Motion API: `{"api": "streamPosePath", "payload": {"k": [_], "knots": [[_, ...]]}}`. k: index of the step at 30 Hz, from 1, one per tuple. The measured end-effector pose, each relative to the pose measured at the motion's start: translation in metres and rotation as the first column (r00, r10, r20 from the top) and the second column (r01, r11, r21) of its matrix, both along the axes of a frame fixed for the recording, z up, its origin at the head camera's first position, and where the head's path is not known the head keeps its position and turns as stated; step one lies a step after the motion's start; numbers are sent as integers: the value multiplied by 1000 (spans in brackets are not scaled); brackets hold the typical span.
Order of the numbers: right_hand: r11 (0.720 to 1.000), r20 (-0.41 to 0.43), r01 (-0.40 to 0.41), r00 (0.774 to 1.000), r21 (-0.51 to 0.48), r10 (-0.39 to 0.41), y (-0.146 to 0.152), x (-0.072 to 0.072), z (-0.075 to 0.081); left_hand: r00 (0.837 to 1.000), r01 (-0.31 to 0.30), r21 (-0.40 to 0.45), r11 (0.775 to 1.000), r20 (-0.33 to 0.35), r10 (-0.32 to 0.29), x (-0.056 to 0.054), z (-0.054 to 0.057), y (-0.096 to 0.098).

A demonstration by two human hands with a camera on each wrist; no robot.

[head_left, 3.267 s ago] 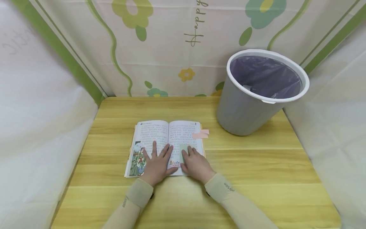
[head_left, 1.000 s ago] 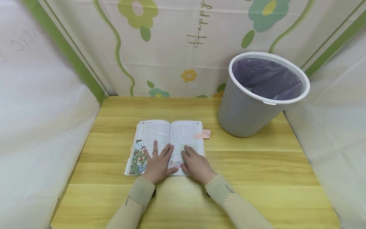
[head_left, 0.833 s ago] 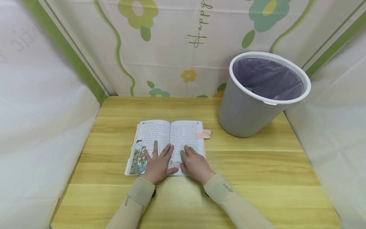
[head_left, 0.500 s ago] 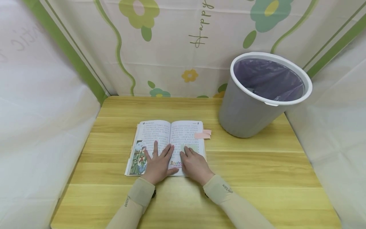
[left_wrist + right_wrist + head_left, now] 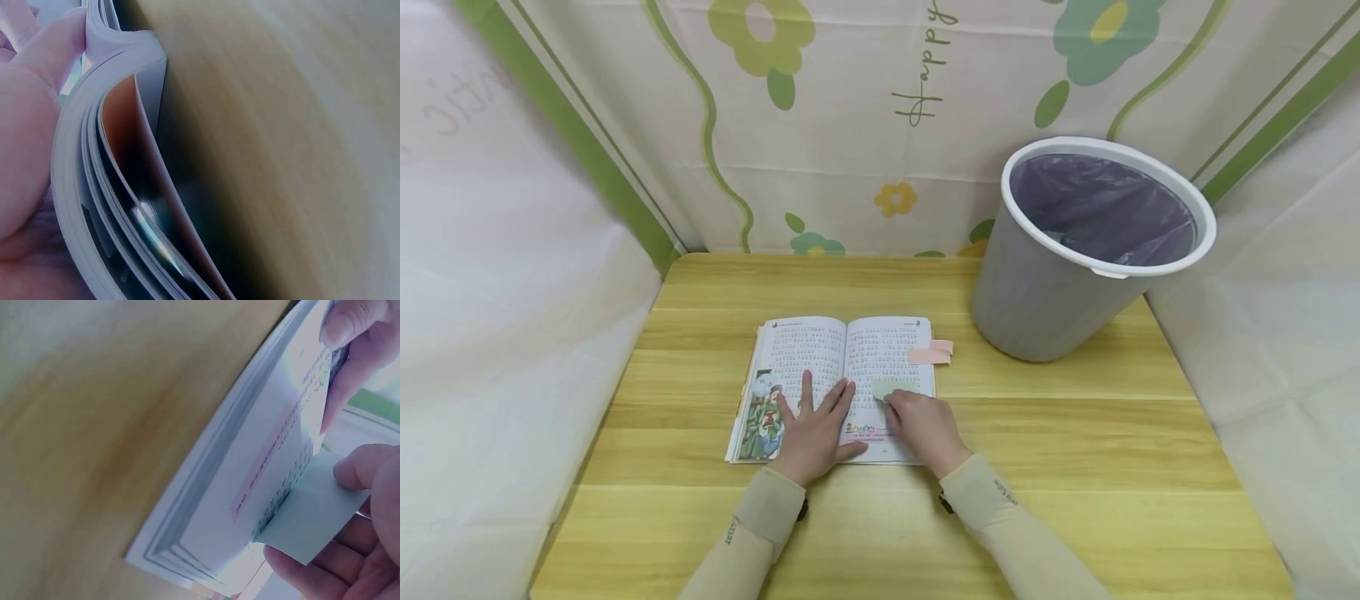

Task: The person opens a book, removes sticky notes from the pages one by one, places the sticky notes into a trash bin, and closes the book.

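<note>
An open book (image 5: 883,337) with printed pages and a coloured picture at its lower left lies on the table. My left hand (image 5: 812,433) rests across the lower pages near the gutter, fingers spread. On the right page sits a pale green sticky note (image 5: 893,387). My right hand (image 5: 927,427) pinches its near edge between thumb and fingers. In the right wrist view the sticky note (image 5: 315,509) stands bent up from the page, its far side still against the paper. The left wrist view shows the left thumb (image 5: 53,47) on the book's curved page edges (image 5: 78,150).
Two pink paper strips (image 5: 931,353) stick out past the book's right edge. A grey trash bin (image 5: 1037,300) with a purple liner stands at the table's back right. Patterned cloth (image 5: 842,142) hangs behind the wooden table (image 5: 1075,467).
Earlier the right fingers lay over the green sticky note on the page. Now they have drawn slightly right and pinch its near edge, which is lifted. The left hand has stayed put.
</note>
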State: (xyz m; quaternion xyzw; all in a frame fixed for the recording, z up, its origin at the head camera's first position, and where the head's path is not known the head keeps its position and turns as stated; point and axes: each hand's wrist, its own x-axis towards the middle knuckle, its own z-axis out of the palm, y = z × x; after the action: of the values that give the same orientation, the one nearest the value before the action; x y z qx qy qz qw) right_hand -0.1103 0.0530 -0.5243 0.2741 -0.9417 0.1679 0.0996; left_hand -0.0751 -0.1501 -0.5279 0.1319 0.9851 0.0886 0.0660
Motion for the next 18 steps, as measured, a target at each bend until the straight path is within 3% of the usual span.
{"api": "streamPosePath", "payload": {"k": [8, 18], "knots": [[995, 77, 40, 997, -95, -32, 4, -2, 3, 1000, 8, 16, 1000, -18, -8, 1, 1, -1], [986, 96, 85, 993, -143, -72, 7, -4, 5, 999, 13, 12, 1000, -32, -13, 2, 3, 0]]}}
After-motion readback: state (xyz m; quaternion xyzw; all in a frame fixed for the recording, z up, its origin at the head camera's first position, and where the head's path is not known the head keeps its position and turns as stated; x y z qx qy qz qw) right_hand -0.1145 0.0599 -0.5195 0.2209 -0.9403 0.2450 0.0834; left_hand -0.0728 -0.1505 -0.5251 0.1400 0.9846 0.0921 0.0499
